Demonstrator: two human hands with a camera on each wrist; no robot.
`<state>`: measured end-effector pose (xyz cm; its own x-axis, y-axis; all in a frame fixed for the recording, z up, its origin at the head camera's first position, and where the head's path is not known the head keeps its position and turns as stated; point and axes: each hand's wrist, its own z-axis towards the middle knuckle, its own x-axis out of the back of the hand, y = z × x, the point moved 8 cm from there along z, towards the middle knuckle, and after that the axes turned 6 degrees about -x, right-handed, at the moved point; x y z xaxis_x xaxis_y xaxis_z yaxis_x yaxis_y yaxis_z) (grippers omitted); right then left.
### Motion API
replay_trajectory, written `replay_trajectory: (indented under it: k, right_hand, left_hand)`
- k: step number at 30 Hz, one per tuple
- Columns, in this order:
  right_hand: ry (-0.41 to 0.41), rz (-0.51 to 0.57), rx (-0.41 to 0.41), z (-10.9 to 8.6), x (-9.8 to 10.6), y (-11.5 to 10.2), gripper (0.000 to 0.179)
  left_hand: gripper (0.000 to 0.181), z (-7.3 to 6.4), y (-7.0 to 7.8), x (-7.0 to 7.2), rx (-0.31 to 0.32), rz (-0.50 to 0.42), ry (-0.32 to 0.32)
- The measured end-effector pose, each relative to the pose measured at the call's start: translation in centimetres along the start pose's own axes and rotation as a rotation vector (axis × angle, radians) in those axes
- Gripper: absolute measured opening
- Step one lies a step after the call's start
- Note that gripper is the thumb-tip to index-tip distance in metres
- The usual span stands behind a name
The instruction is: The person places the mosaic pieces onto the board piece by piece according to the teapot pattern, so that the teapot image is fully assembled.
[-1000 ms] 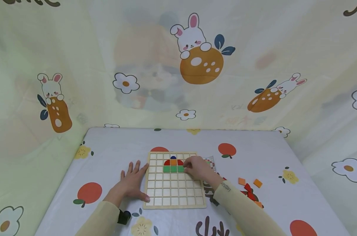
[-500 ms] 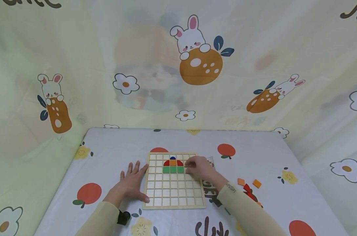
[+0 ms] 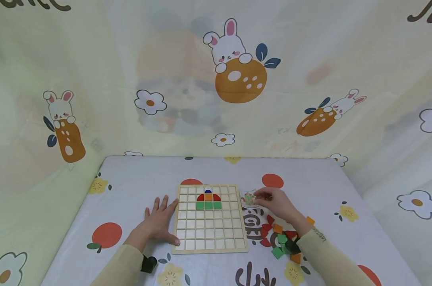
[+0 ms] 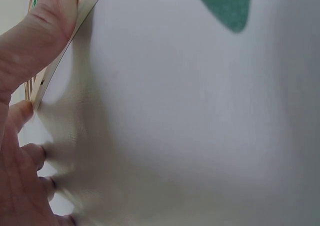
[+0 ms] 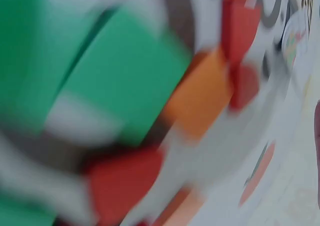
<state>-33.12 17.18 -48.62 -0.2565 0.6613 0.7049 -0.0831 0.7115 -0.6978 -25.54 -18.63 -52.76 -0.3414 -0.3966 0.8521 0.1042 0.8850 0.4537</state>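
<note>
Board (image 3: 209,225): left hand (image 3: 158,223) spread at 9 o'clock; right hand (image 3: 277,202) at 2 o'clock card (image 3: 249,198), grip unclear. Likely card check; next needs tiles (image 3: 278,228).

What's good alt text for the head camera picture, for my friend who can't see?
A person's spread left hand rests at the left edge of a wooden grid board bearing blue, red, orange and green pieces. Their right hand is at a small picture card beside the board. Loose red, green and orange pieces lie nearby on a printed cloth.
</note>
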Motion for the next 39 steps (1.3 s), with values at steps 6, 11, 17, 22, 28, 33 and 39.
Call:
replay_trajectory:
  k: [6, 11, 17, 22, 28, 33, 39]
  right_hand:
    - [0.048, -0.044, -0.061, -1.8, 3.1, 3.3, 0.027]
    - [0.051, -0.029, -0.105, -3.3, 4.8, 5.9, 0.029]
    - [0.053, -0.022, -0.174, -5.4, 6.1, 8.7, 0.032]
    - [0.075, -0.049, -0.222, -6.9, 7.0, 11.0, 0.032]
    - [0.055, -0.043, -0.283, -8.8, 6.6, 13.0, 0.033]
    - [0.031, -0.026, -0.334, -10.4, 5.6, 13.6, 0.035]
    - [0.014, -0.036, -0.354, -11.9, 4.6, 13.7, 0.035]
  left_hand:
    - [0.131, 0.0, 0.0, 0.1, 0.0, -0.002, -0.002]
    - [0.131, -0.1, 0.0, 0.1, -0.004, -0.003, 0.0]
    - [0.131, -0.1, 0.1, 0.0, -0.002, -0.002, -0.001]
    - [0.13, -0.1, 0.2, 0.0, -0.001, 0.003, 0.0]
    - [0.131, 0.0, 0.1, -0.1, 0.01, -0.001, -0.011]
    - [0.131, -0.1, 0.2, -0.1, 0.016, -0.006, -0.019]
    - [0.131, -0.2, 0.2, 0.0, 0.007, -0.006, -0.01]
